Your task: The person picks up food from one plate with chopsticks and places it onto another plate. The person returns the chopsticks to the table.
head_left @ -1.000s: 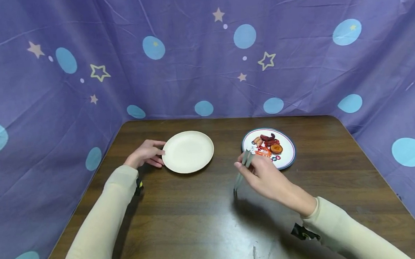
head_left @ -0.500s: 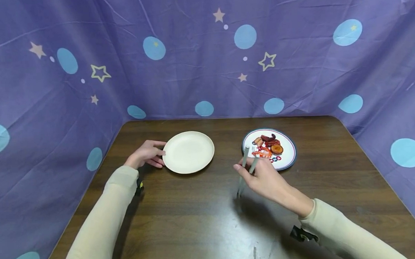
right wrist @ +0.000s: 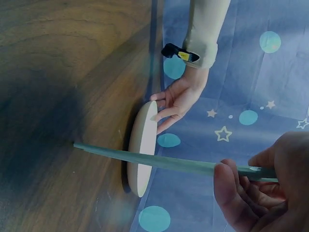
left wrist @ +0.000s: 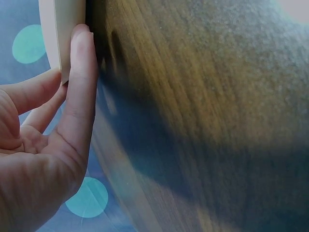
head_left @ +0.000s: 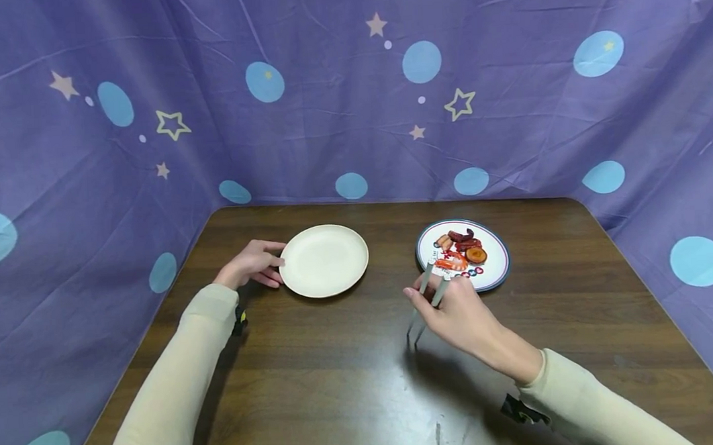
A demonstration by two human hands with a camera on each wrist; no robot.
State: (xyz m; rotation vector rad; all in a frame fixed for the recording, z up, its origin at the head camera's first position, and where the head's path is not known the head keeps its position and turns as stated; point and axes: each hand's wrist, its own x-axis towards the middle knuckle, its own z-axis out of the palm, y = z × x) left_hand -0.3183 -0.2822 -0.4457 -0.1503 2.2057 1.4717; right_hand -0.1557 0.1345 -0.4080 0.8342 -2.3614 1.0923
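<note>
My left hand pinches the left rim of a cream plate with thumb and fingers. In the left wrist view a finger lies along the underside of the plate. My right hand holds a pair of grey-green chopsticks over the table, tips pointing down and slightly apart. One chopstick hides most of the other in the right wrist view. Just beyond this hand sits a white, blue-rimmed plate. It bears a shrimp, a round brown piece and several meat-like pieces.
The brown wooden table has rounded far corners. A purple curtain with stars and blue ovals stands behind it and along both sides. Between the two plates there is a gap of bare wood.
The chopsticks' ends, close together a second ago, have spread, and the tips are now apart. My right hand has shifted slightly; my left hand and both plates have stayed put.
</note>
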